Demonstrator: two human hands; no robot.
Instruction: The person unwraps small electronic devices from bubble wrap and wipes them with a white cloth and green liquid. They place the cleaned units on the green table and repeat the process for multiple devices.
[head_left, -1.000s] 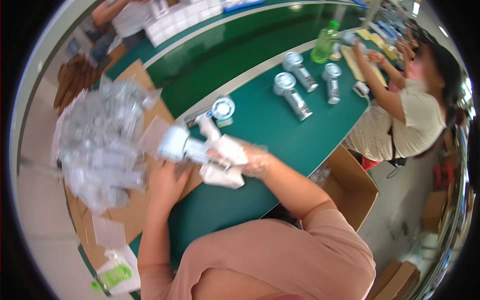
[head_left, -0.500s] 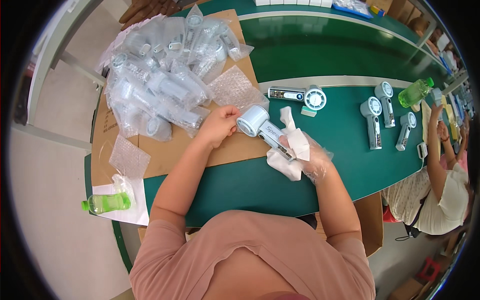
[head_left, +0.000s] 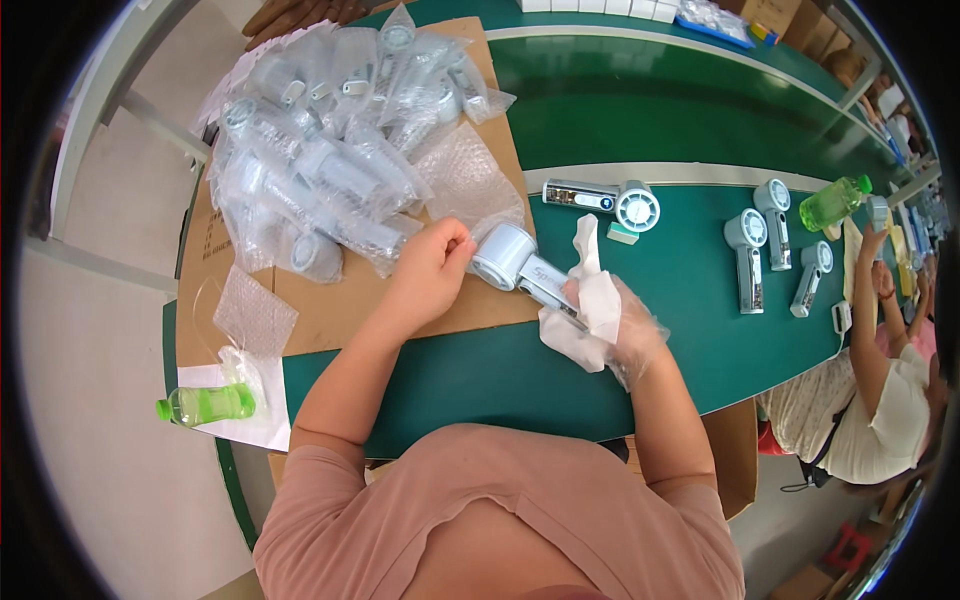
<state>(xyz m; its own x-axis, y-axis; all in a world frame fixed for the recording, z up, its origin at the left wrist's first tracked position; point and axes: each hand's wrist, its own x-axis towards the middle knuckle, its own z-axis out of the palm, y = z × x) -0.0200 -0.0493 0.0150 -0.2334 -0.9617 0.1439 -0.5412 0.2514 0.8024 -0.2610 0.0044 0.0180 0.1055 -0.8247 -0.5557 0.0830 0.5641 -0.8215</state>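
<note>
My right hand (head_left: 630,325), in a thin clear plastic glove, grips the handle of a pale blue handheld fan (head_left: 503,257) together with a white cloth (head_left: 600,300). The fan's round head points left, toward my left hand. My left hand (head_left: 432,275) is bare, its fingers curled together just beside the fan head; whatever they may hold is hidden. Past the fan, a sheet of bubble wrap (head_left: 470,180) lies on flattened cardboard (head_left: 400,312).
Many bagged fans (head_left: 320,160) are heaped on the cardboard at left. Another fan (head_left: 637,207) lies beyond my right hand, with several more (head_left: 746,230) farther right. Green bottles stand or lie at left (head_left: 210,404) and right (head_left: 830,205). A co-worker (head_left: 880,390) sits at far right.
My left hand has turned and shifted slightly, its fingers still curled. My right hand keeps the fan and cloth, with the cloth now covering more of the handle. The view has shifted a little.
</note>
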